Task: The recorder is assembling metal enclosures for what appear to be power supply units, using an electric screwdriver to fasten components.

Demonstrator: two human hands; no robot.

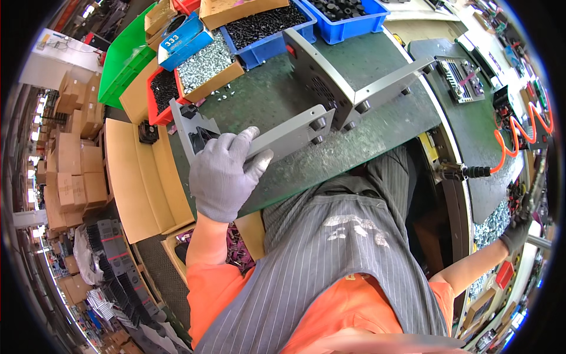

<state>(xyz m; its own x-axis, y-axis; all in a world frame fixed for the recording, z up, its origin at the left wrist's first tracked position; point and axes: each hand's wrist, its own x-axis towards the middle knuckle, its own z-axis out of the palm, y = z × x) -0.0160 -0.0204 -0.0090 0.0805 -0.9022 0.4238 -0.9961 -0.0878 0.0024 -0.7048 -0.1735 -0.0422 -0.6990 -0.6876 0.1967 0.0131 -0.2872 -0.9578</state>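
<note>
My left hand [221,180], in a grey knit glove, grips a bent grey metal housing panel [289,134] near its left corner. The thumb lies on the near side and the fingers reach over the top edge. Black round feet stick out of its right end, and a black fan-like part sits inside by my hand. A second grey metal panel [323,74], with vent holes and black feet, stands just beyond. Far to the right, my gloved right hand [516,235] is closed around a long dark tool [535,187], whose exact kind is unclear near the picture's rim.
At the back stand a box of silver screws [203,64], a red bin [164,94] and blue bins [268,38] of black parts. Loose screws lie on the green bench [377,135]. An orange coiled hose [508,141] hangs right; an opened carton [141,177] is left.
</note>
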